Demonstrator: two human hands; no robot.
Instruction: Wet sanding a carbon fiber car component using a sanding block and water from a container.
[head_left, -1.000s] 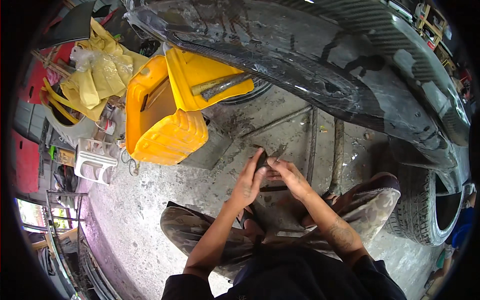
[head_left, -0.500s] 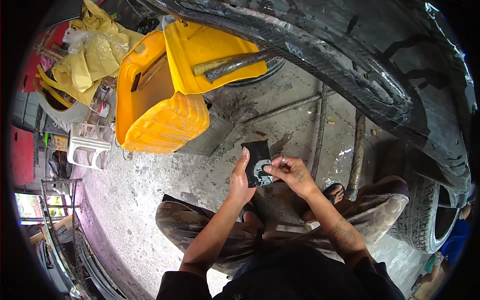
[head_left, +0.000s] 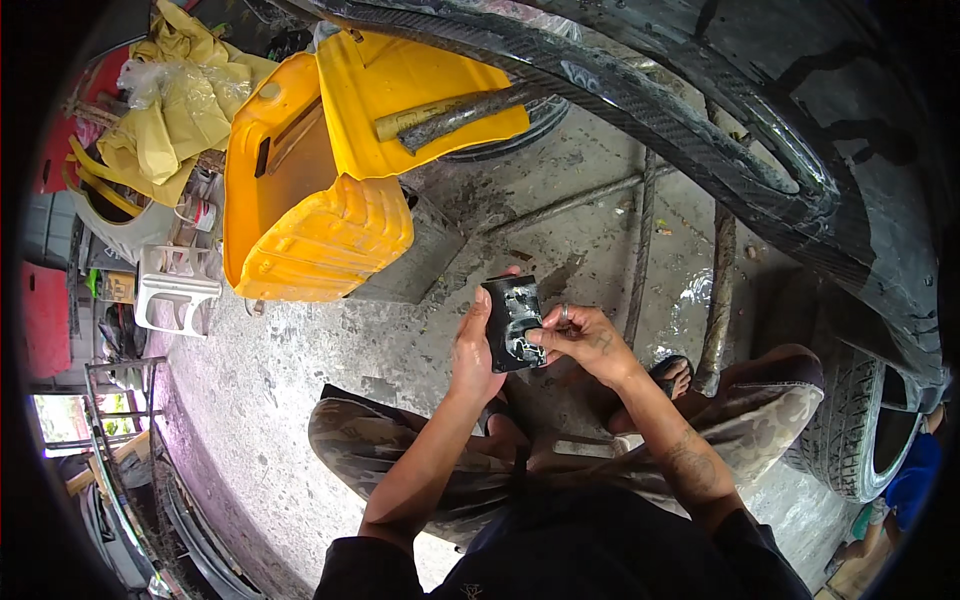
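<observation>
My left hand (head_left: 474,350) grips a flat black rectangular piece (head_left: 503,312) from its left side, thumb along the edge and fingertips showing past its top. Whitish-grey paste (head_left: 522,310) lies in streaks over the upper and lower right of its face. My right hand (head_left: 592,342) is closed in a pinch at the lower right of the piece, thumb against the smeared face. A ring sits on one of its fingers. Whatever it may pinch is hidden by the fingers. Both hands are above the floor, between my bent knees.
Overhead at the right hangs a wet black patterned car body panel (head_left: 690,140). Ahead left stands a cut yellow container (head_left: 330,235) with a dark rod (head_left: 470,115) on its flap. Metal bars (head_left: 716,300) cross the concrete floor. A tyre (head_left: 850,425) and another person (head_left: 912,480) are at right.
The paste has spread from one lower patch to streaks reaching the top of the black piece. The view has shifted slightly; both hands keep nearly the same place.
</observation>
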